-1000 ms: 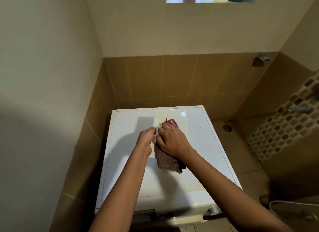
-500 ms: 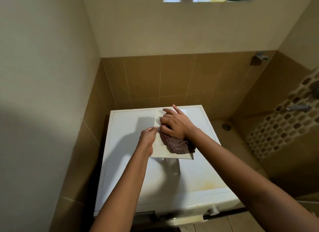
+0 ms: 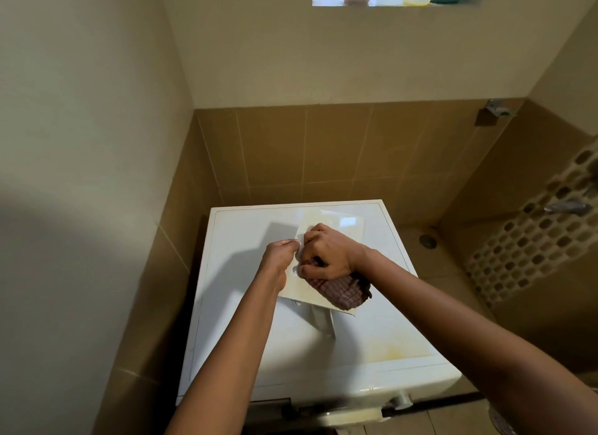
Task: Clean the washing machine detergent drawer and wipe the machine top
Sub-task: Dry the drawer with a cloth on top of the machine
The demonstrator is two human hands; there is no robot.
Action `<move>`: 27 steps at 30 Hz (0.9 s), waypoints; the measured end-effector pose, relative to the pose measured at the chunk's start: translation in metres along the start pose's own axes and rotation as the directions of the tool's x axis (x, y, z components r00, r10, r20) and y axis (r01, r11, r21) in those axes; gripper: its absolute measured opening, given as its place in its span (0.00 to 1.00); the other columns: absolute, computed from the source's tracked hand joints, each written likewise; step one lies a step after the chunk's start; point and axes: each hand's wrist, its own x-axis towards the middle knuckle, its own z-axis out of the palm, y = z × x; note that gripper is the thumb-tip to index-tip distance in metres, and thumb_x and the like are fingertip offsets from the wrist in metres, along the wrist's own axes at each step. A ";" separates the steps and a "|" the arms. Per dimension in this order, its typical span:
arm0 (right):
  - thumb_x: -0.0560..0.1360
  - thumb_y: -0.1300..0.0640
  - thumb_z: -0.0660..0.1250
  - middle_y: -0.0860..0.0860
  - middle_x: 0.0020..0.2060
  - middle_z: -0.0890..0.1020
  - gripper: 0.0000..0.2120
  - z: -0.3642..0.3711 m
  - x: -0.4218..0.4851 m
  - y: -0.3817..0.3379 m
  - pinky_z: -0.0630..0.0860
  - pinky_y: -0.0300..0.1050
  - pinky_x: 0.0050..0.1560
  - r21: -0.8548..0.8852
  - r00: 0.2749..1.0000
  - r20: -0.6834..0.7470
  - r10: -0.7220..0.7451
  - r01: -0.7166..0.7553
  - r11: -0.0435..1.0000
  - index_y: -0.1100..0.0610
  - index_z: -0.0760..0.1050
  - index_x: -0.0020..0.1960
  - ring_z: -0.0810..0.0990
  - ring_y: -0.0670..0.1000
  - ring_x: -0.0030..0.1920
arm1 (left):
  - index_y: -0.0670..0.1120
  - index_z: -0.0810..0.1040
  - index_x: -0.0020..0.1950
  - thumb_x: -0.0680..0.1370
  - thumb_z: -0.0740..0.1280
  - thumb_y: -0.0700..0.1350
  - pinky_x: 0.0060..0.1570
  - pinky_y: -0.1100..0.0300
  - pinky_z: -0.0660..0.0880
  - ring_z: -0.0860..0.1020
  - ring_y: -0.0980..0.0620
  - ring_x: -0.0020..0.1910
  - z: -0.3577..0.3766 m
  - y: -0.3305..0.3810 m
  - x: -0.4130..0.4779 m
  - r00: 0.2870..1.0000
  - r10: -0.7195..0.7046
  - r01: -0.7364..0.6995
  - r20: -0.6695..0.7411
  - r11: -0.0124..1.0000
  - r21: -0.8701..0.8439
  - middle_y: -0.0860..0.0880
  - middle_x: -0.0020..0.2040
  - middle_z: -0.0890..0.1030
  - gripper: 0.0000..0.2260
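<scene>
The left hand point(image 3: 277, 256) pinches the nine o'clock edge of the detergent drawer point(image 3: 336, 221), which lies on the machine top point(image 3: 391, 334), toward twelve o'clock of centre; a firm pinch should stop it skidding; the right hand point(image 3: 330, 256), fingers curled round the cloth point(image 3: 344, 294), would best scrub toward six o'clock, pressing into corners.

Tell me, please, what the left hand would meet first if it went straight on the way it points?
The left hand pinches the drawer by its edge; onward, it would probably bump the right hand, gripping the cloth beyond, though depth is unclear.
</scene>
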 end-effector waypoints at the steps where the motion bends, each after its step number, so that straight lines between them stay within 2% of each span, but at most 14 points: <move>1: 0.74 0.41 0.56 0.46 0.34 0.82 0.21 0.000 -0.001 -0.002 0.66 0.46 0.56 0.012 1.000 -0.026 -0.011 0.011 1.000 0.54 0.79 0.36 0.76 0.48 0.40 | 0.42 0.78 0.63 0.81 0.63 0.42 0.51 0.57 0.71 0.73 0.48 0.54 0.000 0.000 0.000 1.000 0.002 -0.002 -0.003 1.000 -0.001 0.47 0.55 0.76 0.13; 7: 0.73 0.46 0.68 0.45 0.30 0.80 0.15 0.005 -0.008 -0.010 0.72 0.50 0.47 0.054 0.982 -0.180 -0.060 0.070 0.996 0.54 0.80 0.33 0.74 0.46 0.39 | 0.42 0.77 0.65 0.81 0.63 0.43 0.52 0.58 0.67 0.71 0.49 0.56 -0.002 -0.003 0.001 1.000 -0.014 0.014 0.010 1.000 -0.008 0.47 0.58 0.76 0.14; 9: 0.74 0.47 0.69 0.46 0.30 0.80 0.16 0.003 -0.011 -0.009 0.73 0.50 0.46 0.128 0.973 -0.227 -0.053 0.084 0.988 0.55 0.79 0.32 0.75 0.47 0.37 | 0.42 0.77 0.64 0.81 0.63 0.43 0.53 0.58 0.67 0.71 0.49 0.56 -0.001 -0.003 0.001 1.000 -0.009 0.010 0.012 1.000 -0.015 0.48 0.57 0.75 0.13; 11: 0.75 0.47 0.68 0.48 0.31 0.81 0.17 0.002 -0.017 -0.011 0.74 0.48 0.47 0.202 0.960 -0.275 -0.046 0.105 0.974 0.58 0.80 0.33 0.78 0.48 0.37 | 0.42 0.77 0.62 0.81 0.63 0.43 0.52 0.56 0.70 0.73 0.47 0.55 -0.001 -0.002 0.000 1.000 -0.007 0.007 0.012 1.000 -0.004 0.47 0.57 0.77 0.12; 14: 0.76 0.47 0.67 0.49 0.37 0.84 0.17 0.006 -0.030 -0.012 0.76 0.46 0.51 0.240 0.941 -0.338 -0.021 0.108 0.965 0.59 0.83 0.39 0.81 0.50 0.42 | 0.42 0.79 0.60 0.80 0.63 0.46 0.55 0.50 0.77 0.79 0.42 0.54 -0.001 -0.003 0.000 0.999 -0.032 0.033 0.041 0.999 -0.019 0.43 0.56 0.81 0.12; 15: 0.76 0.48 0.68 0.49 0.38 0.85 0.15 0.008 -0.033 -0.010 0.76 0.46 0.52 0.270 0.935 -0.355 0.009 0.093 0.958 0.59 0.84 0.41 0.82 0.49 0.44 | 0.43 0.79 0.58 0.80 0.63 0.46 0.52 0.50 0.78 0.80 0.42 0.51 -0.002 -0.003 -0.001 0.998 -0.036 0.038 0.050 0.999 -0.025 0.42 0.54 0.82 0.11; 18: 0.75 0.51 0.69 0.50 0.40 0.84 0.12 0.012 -0.038 -0.006 0.77 0.46 0.47 0.383 0.915 -0.364 0.176 -0.026 0.924 0.59 0.83 0.42 0.81 0.49 0.44 | 0.45 0.79 0.49 0.81 0.63 0.44 0.44 0.54 0.77 0.80 0.42 0.45 -0.002 -0.001 -0.002 0.998 -0.039 0.041 0.057 0.999 -0.035 0.42 0.50 0.82 0.07; 20: 0.75 0.50 0.68 0.51 0.39 0.83 0.12 0.012 -0.036 -0.006 0.75 0.42 0.44 0.440 0.868 -0.370 0.333 -0.152 0.885 0.59 0.82 0.43 0.80 0.47 0.41 | 0.46 0.80 0.46 0.80 0.63 0.43 0.47 0.52 0.77 0.80 0.42 0.45 -0.003 0.000 -0.004 0.996 -0.037 0.040 0.076 0.999 -0.028 0.41 0.50 0.82 0.07; 21: 0.75 0.51 0.68 0.50 0.39 0.83 0.11 0.009 -0.033 -0.006 0.73 0.40 0.43 0.479 0.825 -0.366 0.430 -0.229 0.848 0.59 0.82 0.43 0.78 0.45 0.40 | 0.45 0.81 0.48 0.79 0.64 0.44 0.50 0.51 0.78 0.80 0.42 0.47 -0.003 -0.001 -0.004 0.996 -0.035 0.036 0.083 0.999 -0.018 0.42 0.52 0.82 0.07; 23: 0.76 0.52 0.68 0.48 0.39 0.82 0.10 -0.001 -0.025 -0.006 0.70 0.38 0.42 0.536 0.725 -0.356 0.590 -0.359 0.764 0.58 0.82 0.44 0.76 0.42 0.40 | 0.45 0.80 0.59 0.79 0.65 0.49 0.59 0.48 0.76 0.79 0.42 0.55 -0.003 -0.003 -0.002 0.995 -0.046 0.047 0.084 0.999 -0.007 0.44 0.58 0.81 0.12; 25: 0.78 0.51 0.65 0.50 0.45 0.83 0.12 -0.006 -0.014 -0.003 0.71 0.41 0.47 0.528 0.656 -0.352 0.668 -0.450 0.720 0.59 0.82 0.48 0.77 0.46 0.47 | 0.44 0.77 0.62 0.80 0.64 0.51 0.60 0.49 0.75 0.78 0.43 0.56 -0.003 -0.004 -0.002 0.995 -0.071 0.070 0.071 0.997 0.007 0.45 0.58 0.80 0.15; 27: 0.80 0.49 0.60 0.56 0.60 0.78 0.17 -0.001 -0.001 -0.005 0.69 0.48 0.62 0.443 0.649 -0.298 0.700 -0.556 0.703 0.60 0.77 0.60 0.71 0.53 0.62 | 0.44 0.79 0.59 0.79 0.64 0.53 0.54 0.51 0.78 0.79 0.43 0.53 -0.002 -0.003 -0.001 0.992 -0.096 0.096 0.082 0.995 0.002 0.44 0.54 0.81 0.15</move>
